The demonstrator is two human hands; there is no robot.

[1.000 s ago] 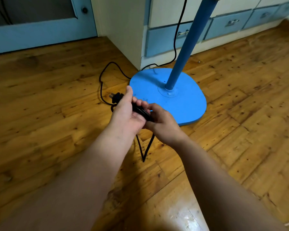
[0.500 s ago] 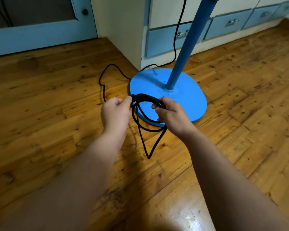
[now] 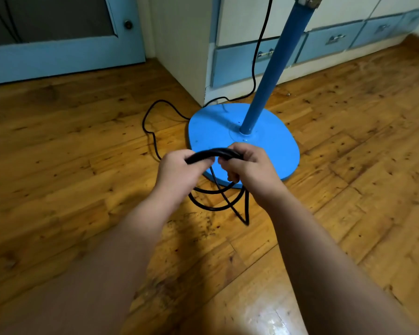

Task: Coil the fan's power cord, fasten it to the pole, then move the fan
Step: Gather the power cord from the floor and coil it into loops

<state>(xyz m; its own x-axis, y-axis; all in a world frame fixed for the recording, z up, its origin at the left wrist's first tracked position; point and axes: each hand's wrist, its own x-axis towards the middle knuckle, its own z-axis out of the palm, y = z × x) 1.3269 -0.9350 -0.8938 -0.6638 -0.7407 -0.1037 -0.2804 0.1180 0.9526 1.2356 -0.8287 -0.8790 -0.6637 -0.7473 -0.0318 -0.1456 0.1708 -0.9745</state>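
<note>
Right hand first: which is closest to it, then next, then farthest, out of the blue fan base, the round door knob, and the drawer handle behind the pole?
From the right hand:
1. Blue fan base, right under and behind it.
2. Drawer handle, farther back, behind the pole.
3. Door knob, far back on the left, on the blue door.

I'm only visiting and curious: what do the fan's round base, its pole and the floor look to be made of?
Base: smooth, glossy light blue; plastic or painted metal, I cannot tell.
Pole: glossy blue tube with a bare metal collar at the top, probably painted metal.
Floor: varnished wood strips, with visible grain, knots and shine.
</note>
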